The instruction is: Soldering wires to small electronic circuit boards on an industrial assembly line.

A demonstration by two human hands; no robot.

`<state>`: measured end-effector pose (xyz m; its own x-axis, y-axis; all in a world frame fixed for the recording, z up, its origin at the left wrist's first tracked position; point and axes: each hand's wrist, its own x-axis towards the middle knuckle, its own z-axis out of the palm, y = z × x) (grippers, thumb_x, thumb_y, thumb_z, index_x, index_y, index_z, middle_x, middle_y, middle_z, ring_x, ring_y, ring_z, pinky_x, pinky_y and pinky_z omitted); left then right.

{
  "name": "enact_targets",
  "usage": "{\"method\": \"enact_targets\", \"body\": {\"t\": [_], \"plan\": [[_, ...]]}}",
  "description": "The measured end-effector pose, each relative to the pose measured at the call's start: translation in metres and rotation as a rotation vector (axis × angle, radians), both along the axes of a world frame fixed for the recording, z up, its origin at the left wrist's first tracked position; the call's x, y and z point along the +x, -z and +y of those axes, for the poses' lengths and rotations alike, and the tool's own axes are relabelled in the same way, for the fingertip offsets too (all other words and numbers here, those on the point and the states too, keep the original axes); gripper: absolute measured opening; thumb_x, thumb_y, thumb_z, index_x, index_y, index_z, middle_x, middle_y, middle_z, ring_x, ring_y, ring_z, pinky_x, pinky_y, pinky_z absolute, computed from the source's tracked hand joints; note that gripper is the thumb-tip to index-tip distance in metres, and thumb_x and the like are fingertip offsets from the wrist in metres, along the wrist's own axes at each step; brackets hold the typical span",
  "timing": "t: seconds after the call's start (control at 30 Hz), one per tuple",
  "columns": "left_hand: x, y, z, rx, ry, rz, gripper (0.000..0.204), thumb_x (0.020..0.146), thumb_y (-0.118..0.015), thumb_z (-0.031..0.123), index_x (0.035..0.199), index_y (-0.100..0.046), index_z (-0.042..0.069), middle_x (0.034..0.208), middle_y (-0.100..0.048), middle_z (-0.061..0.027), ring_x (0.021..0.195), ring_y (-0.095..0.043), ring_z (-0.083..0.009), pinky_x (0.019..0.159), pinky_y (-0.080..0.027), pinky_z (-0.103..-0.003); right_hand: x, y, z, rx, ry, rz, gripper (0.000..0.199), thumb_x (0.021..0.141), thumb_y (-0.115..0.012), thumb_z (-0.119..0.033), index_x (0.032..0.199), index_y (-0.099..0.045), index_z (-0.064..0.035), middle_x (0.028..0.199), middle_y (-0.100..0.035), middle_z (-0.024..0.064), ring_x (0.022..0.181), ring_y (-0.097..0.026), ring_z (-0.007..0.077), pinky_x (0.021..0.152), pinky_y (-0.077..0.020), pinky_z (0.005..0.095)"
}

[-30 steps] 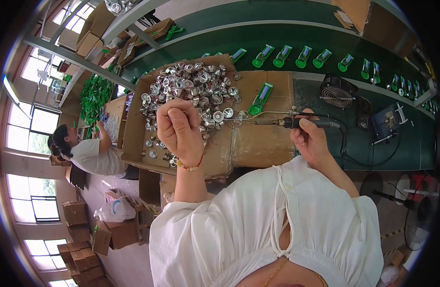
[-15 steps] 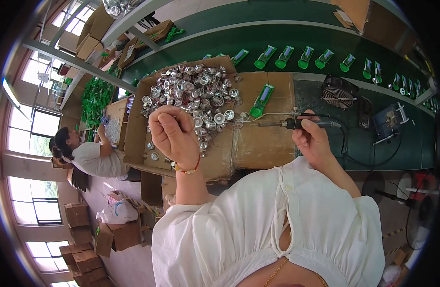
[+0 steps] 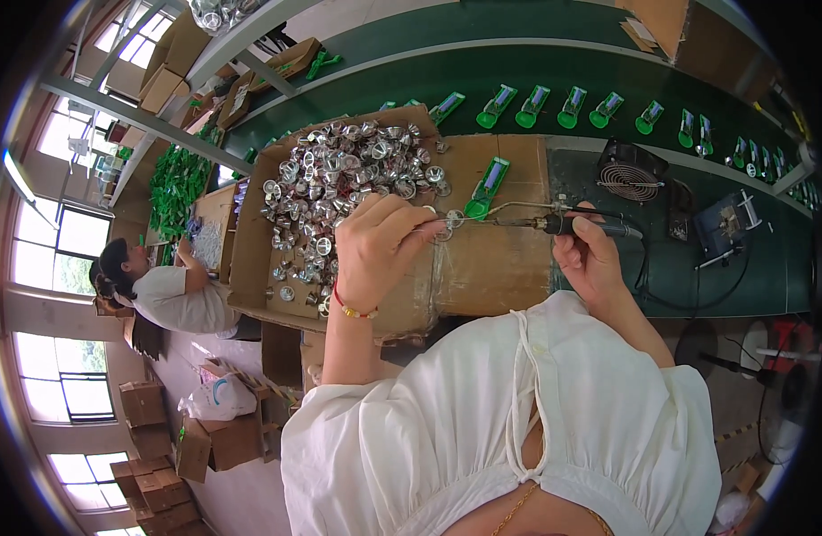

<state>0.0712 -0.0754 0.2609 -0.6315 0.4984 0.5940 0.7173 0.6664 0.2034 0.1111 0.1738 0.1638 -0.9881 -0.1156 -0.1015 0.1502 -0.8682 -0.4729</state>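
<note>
In my right hand [image 3: 591,250] is a soldering iron [image 3: 538,224], held level with its metal tip pointing left. A thin bent tube [image 3: 523,205] runs along the iron. My left hand [image 3: 382,246] is closed in a pinch facing the tip; what its fingertips hold is too small to make out. Just beyond those fingertips lies a small round silver part [image 3: 450,221] on the cardboard. A green plastic housing [image 3: 490,186] with a pale strip lies behind the tip. Silver cup-shaped parts [image 3: 339,165] are heaped beside my left hand.
A cardboard box [image 3: 250,259] holds the silver heap. Green housings [image 3: 537,105] line the green belt at the back. A fan [image 3: 633,174] and an iron stand [image 3: 728,230] stand right. A metal shelf bar [image 3: 152,114] crosses the upper left. A co-worker [image 3: 174,290] sits left.
My left hand has moved right and slightly down from over the heap, its closed fingers now turned toward the iron's tip. The right hand and the iron have barely shifted.
</note>
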Motion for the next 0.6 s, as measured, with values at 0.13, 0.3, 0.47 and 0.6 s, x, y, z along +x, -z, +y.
{"method": "enact_targets", "body": {"t": [0.13,0.3,0.47,0.6], "plan": [[0.000,0.002,0.001,0.094,0.006,-0.088,0.012,0.062,-0.069,0.011,0.069,-0.060,0.006,0.062,-0.053,-0.0031,0.057,-0.049,-0.0189,0.049,-0.039,-0.028,0.000,0.000,0.002,-0.020,-0.010,-0.007,0.008,0.076,-0.056,-0.008,0.082,-0.050,-0.0060,0.063,-0.055,0.0089,0.047,-0.047,0.0093,0.045,-0.0383,0.0190],[0.000,0.008,-0.001,0.253,-0.036,-0.184,0.009,0.066,-0.067,0.009,0.069,-0.059,0.005,0.062,-0.053,-0.0052,0.059,-0.048,-0.0174,0.052,-0.038,-0.026,0.002,-0.004,0.000,-0.012,-0.004,-0.016,0.008,0.076,-0.056,-0.008,0.081,-0.050,-0.0057,0.063,-0.055,0.0088,0.047,-0.046,0.0090,0.045,-0.0379,0.0190],[0.006,0.015,0.000,0.512,-0.053,-0.429,0.008,0.074,-0.064,0.009,0.072,-0.057,0.004,0.065,-0.050,-0.0014,0.058,-0.045,-0.0104,0.053,-0.036,-0.023,0.004,-0.004,0.000,0.004,-0.013,0.008,0.009,0.077,-0.055,-0.009,0.082,-0.049,-0.0056,0.062,-0.054,0.0084,0.046,-0.045,0.0089,0.044,-0.0375,0.0188],[0.006,0.032,0.010,0.989,0.208,-0.694,0.010,0.081,-0.057,0.012,0.081,-0.050,0.005,0.073,-0.045,0.0035,0.065,-0.038,-0.0050,0.058,-0.032,-0.019,0.005,-0.005,-0.001,0.018,-0.032,0.014,0.009,0.077,-0.055,-0.010,0.082,-0.049,-0.0057,0.061,-0.053,0.0080,0.046,-0.045,0.0089,0.043,-0.0369,0.0184]]}}
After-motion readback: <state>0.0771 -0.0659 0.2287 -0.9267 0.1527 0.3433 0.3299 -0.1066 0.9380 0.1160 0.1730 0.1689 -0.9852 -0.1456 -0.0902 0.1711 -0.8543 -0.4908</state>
